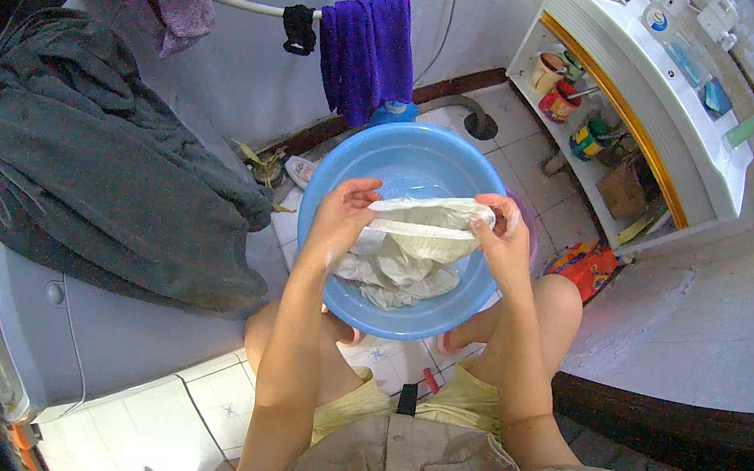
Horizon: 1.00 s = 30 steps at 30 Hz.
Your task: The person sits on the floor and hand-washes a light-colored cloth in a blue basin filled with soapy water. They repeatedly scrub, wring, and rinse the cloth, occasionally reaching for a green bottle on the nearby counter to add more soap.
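Note:
A wet white cloth garment [416, 261] hangs between my hands, its edge stretched into an open band while the rest bunches down in a round blue plastic basin [394, 328]. My left hand [350, 214] grips the band at its left end. At the right end, my right hand [503, 233] pinches the same band between thumb and fingers. A little water shows in the basin behind the cloth.
A dark grey cloth [121, 190] covers a grey appliance [138, 340] at left. A purple towel [370, 51] hangs from a white pipe [250, 5]. At right stands a white sink cabinet [706, 145] with cups; a red bag [581, 269] lies below.

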Each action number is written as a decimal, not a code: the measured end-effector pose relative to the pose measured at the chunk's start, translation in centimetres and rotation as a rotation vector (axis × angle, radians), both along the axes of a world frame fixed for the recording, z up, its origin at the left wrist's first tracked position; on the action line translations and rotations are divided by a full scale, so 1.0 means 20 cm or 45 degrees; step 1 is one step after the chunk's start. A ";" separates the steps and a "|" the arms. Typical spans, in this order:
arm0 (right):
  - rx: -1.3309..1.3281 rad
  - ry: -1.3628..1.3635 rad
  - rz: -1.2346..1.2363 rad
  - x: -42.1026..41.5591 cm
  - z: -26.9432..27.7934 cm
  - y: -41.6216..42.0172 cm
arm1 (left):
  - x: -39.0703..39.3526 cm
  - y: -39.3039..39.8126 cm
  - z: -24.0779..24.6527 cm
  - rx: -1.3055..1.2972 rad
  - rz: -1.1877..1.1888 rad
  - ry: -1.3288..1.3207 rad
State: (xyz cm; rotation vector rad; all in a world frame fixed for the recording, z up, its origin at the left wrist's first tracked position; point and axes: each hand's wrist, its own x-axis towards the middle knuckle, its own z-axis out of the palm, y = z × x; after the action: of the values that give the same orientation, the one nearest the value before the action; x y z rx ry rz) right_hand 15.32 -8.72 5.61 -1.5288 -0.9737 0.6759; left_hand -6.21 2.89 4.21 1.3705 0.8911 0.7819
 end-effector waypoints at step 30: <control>-0.079 0.779 0.102 -0.06 -0.02 0.01 | 0.08 -0.04 0.03 -0.528 -0.081 -0.712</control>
State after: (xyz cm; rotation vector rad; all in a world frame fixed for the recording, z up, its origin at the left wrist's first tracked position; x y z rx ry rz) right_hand 14.08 -8.47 5.31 -1.2210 -0.5502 1.1537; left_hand -4.69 2.08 4.74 0.7528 0.5223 0.8190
